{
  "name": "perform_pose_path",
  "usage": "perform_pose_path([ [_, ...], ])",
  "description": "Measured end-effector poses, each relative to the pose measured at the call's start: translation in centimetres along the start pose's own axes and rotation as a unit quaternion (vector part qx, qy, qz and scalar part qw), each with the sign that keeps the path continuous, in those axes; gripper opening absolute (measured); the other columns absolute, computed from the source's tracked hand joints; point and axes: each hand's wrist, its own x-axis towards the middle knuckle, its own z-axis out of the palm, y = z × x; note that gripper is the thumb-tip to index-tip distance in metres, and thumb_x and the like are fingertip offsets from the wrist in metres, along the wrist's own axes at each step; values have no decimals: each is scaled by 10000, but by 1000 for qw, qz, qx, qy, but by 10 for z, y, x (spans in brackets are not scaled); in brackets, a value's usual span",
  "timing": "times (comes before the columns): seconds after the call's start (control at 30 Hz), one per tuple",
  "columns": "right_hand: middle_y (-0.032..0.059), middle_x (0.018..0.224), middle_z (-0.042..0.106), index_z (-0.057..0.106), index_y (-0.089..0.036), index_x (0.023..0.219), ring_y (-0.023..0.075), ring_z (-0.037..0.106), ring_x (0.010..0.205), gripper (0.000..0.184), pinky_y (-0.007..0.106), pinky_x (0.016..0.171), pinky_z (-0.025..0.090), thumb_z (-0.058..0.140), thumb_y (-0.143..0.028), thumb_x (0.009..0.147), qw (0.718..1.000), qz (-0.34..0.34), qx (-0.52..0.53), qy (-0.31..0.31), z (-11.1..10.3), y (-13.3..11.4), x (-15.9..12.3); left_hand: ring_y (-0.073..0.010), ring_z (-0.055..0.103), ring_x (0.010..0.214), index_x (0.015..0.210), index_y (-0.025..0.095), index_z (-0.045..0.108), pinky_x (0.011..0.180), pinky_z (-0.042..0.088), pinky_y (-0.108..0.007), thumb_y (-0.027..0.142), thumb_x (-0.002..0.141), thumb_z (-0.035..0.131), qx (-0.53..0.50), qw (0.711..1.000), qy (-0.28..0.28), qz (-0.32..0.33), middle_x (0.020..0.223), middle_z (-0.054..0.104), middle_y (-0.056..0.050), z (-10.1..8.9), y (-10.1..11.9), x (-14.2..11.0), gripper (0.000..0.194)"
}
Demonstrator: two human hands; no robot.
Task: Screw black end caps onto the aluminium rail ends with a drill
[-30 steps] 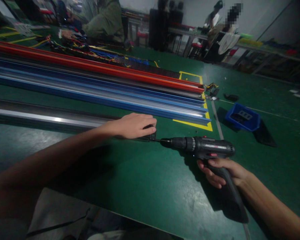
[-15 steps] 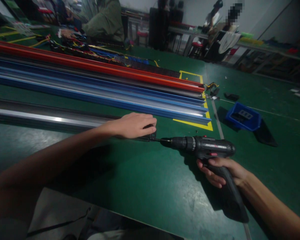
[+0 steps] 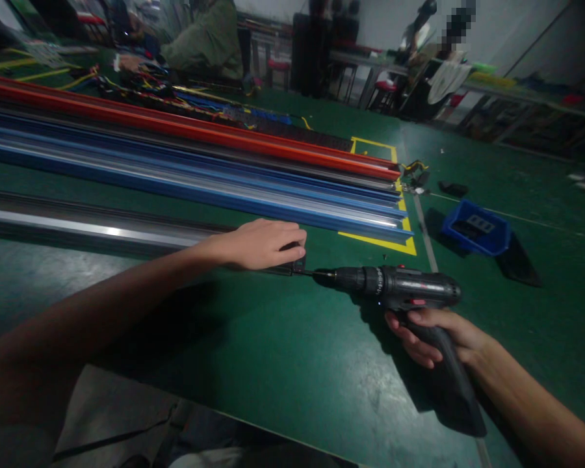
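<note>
My left hand (image 3: 260, 244) lies over the near end of a long dark metal rail (image 3: 92, 229) on the green floor, fingers curled down onto it. My right hand (image 3: 436, 335) is wrapped round the grip of a black cordless drill (image 3: 400, 289). The drill lies level, its bit pointing left into the black end piece (image 3: 297, 263) of the rail just under my left fingertips.
Long blue, grey and red rails (image 3: 190, 162) lie side by side beyond. A blue bin (image 3: 475, 226) sits to the right by a yellow floor marking (image 3: 390, 242). A seated person in green (image 3: 205, 42) and tables with chairs are at the back.
</note>
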Motion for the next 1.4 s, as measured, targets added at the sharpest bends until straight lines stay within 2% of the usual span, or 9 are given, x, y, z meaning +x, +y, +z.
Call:
perform_pose_path([
  [1.4,17,738,645,716,-82,1029,45,526,413,230,210,489,562,696,-287,926,1000,7,-6,12,1,-1,0,-190,584,875,1007,235,592,730,387,-306,504,1046,320,-11,1000,-2,0,1002,632,-36,0,0,1,385],
])
